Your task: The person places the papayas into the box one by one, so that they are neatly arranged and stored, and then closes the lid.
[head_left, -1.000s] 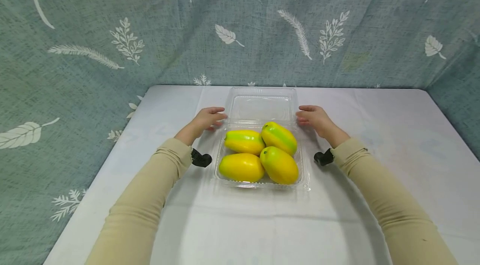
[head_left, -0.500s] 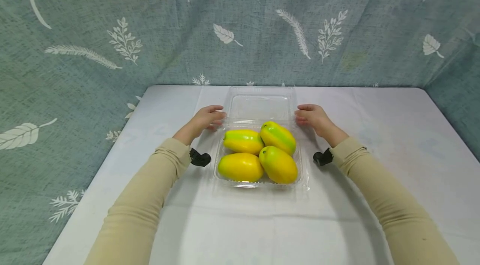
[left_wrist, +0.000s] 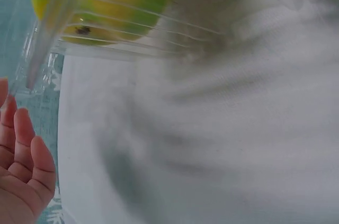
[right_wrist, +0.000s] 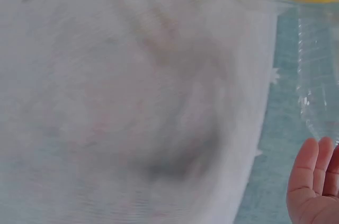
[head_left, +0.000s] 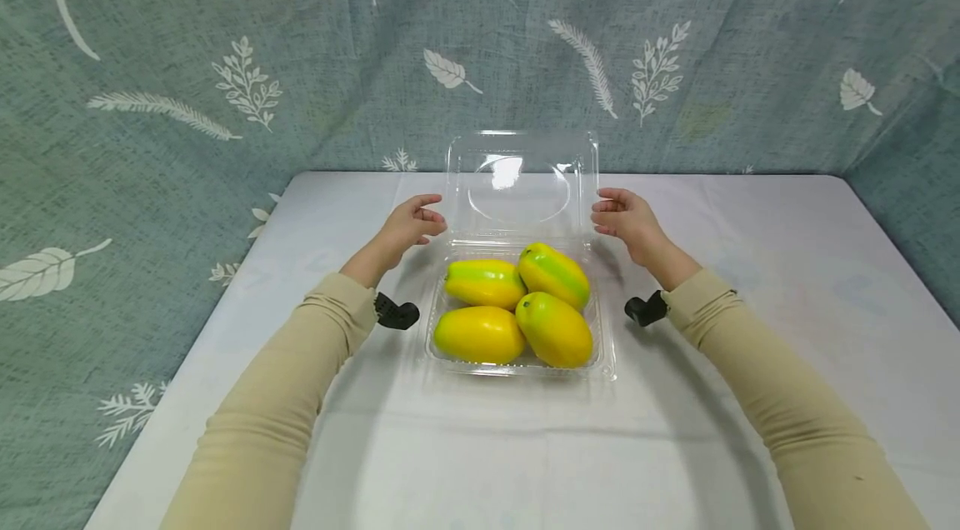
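Observation:
A clear plastic clamshell box (head_left: 517, 371) sits on the table, with several yellow-green, mango-like fruits (head_left: 480, 335) in its base. Its hinged lid (head_left: 521, 209) stands raised at the back, tilted away from the base. My left hand (head_left: 411, 223) is at the lid's left edge; in the left wrist view its fingers (left_wrist: 24, 134) are slightly bent, near the clear plastic. On the opposite side, my right hand (head_left: 628, 222) has its fingertips at the lid's right edge. Straight fingers (right_wrist: 303, 166) reach the plastic in the right wrist view. No curled grip shows on either side.
A white cloth covers the table (head_left: 480, 463). Blue-green fabric with white leaf prints (head_left: 480, 47) hangs behind the table's back edge and along both sides. A black wrist mount sits under each beige sleeve (head_left: 262, 397).
The lid has risen from lying back on the table to a steep tilt. Both hands have risen slightly with it at its sides. The fruits and base stay in place.

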`<state>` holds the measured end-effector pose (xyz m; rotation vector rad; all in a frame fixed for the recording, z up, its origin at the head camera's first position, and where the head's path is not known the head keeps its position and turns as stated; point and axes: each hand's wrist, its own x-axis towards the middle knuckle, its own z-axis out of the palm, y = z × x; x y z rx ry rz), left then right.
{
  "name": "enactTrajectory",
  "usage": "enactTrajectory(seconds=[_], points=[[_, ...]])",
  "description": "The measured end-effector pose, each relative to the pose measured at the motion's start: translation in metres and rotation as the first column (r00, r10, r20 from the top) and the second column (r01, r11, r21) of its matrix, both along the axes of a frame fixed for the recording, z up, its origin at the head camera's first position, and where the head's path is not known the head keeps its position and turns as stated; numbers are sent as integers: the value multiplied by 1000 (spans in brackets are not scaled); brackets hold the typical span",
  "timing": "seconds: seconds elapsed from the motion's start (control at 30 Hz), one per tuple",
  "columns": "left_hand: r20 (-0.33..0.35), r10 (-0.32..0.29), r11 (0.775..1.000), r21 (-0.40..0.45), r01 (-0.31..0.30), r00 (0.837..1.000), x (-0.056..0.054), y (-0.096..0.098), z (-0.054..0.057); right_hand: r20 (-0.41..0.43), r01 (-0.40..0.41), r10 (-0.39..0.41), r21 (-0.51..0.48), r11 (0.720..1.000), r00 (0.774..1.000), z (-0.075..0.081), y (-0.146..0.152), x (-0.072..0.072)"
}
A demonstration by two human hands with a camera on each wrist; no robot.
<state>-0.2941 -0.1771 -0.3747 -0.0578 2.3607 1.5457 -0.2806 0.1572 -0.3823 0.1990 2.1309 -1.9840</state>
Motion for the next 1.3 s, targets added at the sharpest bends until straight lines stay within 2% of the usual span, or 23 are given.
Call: enactTrajectory(seconds=[0.2, 0.43, 0.6, 0.73, 0.87, 0.93, 1.03, 1.3], points=[[-41, -8, 999, 35, 10, 999, -3, -2, 13, -32, 20, -22, -63, 998, 999, 19, -2, 2], [-89, -77, 996, 28, 79, 993, -7, -7, 49, -92, 38, -50, -127, 991, 995, 52, -2, 2], [-164, -75, 995, 47, 84, 984, -2, -12, 75, -177, 15, -41, -142, 990, 983, 78, 0, 9], [-256, -73, 993, 71, 94, 964, 7, -15, 89, -238, -10, -22, -131, 991, 971, 94, 4, 19], [-332, -59, 993, 81, 91, 942, 20, -19, 95, -281, -31, -1, -108, 994, 960, 102, 7, 34], [-356, -46, 992, 96, 85, 933, 27, -20, 96, -296, -39, 12, -85, 996, 955, 104, 8, 42], [-378, -53, 986, 126, 108, 924, 37, -24, 97, -308, -55, 40, -40, 998, 950, 104, 11, 55], [-391, -151, 960, 161, 229, 908, 66, -35, 93, -320, -145, 121, -54, 988, 940, 100, 18, 90]])
